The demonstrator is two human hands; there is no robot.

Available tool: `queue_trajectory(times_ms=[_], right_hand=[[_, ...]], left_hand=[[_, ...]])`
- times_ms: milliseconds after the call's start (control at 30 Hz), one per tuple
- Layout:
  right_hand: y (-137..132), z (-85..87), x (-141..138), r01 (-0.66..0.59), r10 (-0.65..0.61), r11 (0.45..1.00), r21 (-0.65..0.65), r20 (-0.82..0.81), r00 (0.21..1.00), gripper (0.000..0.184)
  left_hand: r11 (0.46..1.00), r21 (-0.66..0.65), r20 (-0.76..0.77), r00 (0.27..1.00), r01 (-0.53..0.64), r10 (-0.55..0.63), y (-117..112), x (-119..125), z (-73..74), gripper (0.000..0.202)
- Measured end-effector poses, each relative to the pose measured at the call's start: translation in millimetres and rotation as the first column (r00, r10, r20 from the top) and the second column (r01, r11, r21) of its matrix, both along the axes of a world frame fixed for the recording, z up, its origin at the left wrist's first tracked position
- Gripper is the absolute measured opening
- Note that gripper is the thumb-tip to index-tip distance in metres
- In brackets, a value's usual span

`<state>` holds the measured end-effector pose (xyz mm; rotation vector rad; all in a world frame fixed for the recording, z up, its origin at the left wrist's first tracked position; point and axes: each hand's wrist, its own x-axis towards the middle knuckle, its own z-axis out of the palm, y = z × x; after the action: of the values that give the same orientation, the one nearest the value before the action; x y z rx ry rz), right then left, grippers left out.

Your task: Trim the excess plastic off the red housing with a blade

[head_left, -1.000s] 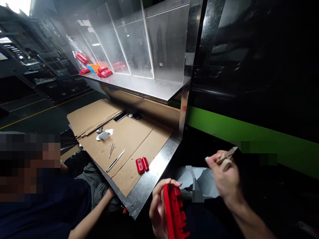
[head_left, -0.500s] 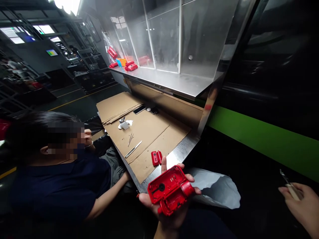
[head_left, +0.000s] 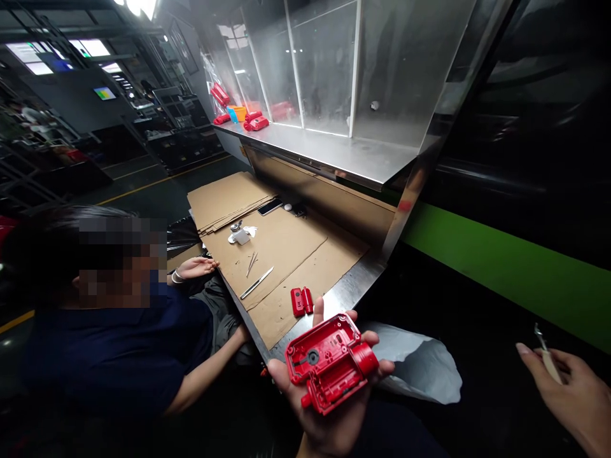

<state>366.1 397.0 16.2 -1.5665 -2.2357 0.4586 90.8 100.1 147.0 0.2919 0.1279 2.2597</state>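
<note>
My left hand (head_left: 329, 407) lies palm up below the steel bench corner, fingers curled round a red plastic housing (head_left: 330, 361) whose hollow inner side faces up. My right hand (head_left: 566, 391) is far to the right at the frame edge, pinching a small tan-handled blade tool (head_left: 544, 353) that points upward. A small red part (head_left: 300, 301) lies on the cardboard (head_left: 286, 254) just beyond the housing.
A person in a dark blue top sits at the left, one hand (head_left: 195, 267) on the bench edge. A long metal tool (head_left: 256, 283), tweezers (head_left: 251, 263) and a phone (head_left: 270, 207) lie on the cardboard. More red parts (head_left: 255, 122) sit on the steel shelf. A grey bag (head_left: 420, 369) lies below.
The left hand turned the red housing from edge-on to flat, hollow side up. My right hand swung away to the right with the blade tool. The view shifted left.
</note>
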Motion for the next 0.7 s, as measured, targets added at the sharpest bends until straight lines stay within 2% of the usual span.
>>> queue_trajectory(times_ms=[33,100,167,400,533,700], right_hand=[[-6,11.8,-8,0.082,-0.078,0.991,-0.104,0.034,0.996,0.026],[-15,28.2,-22,0.202,-0.179,0.938,-0.281,0.106,0.978,0.035],[-17,33.8,-30,0.233,-0.196,0.907,-0.350,0.137,0.971,0.049],[-15,25.5,-37,0.241,-0.186,0.887,-0.394,0.172,0.967,0.085],[-15,25.7,-39,0.225,-0.160,0.886,-0.405,0.187,0.969,0.088],[-16,25.0,-43,0.212,-0.142,0.888,-0.408,0.195,0.970,0.090]], left_hand=[[1.000,0.008,0.007,1.000,-0.007,0.007,1,0,1.0,0.083],[1.000,0.016,0.006,1.000,0.004,-0.004,2,0,1.4,0.083],[0.999,0.041,0.006,1.000,0.020,-0.020,2,0,-0.1,0.086],[0.993,0.113,0.027,0.999,0.022,-0.025,5,-1,-5.9,0.101],[0.994,0.112,0.033,0.999,0.002,-0.006,8,2,-4.3,0.105],[0.994,0.109,0.031,0.999,0.006,-0.009,11,2,-1.3,0.100]])
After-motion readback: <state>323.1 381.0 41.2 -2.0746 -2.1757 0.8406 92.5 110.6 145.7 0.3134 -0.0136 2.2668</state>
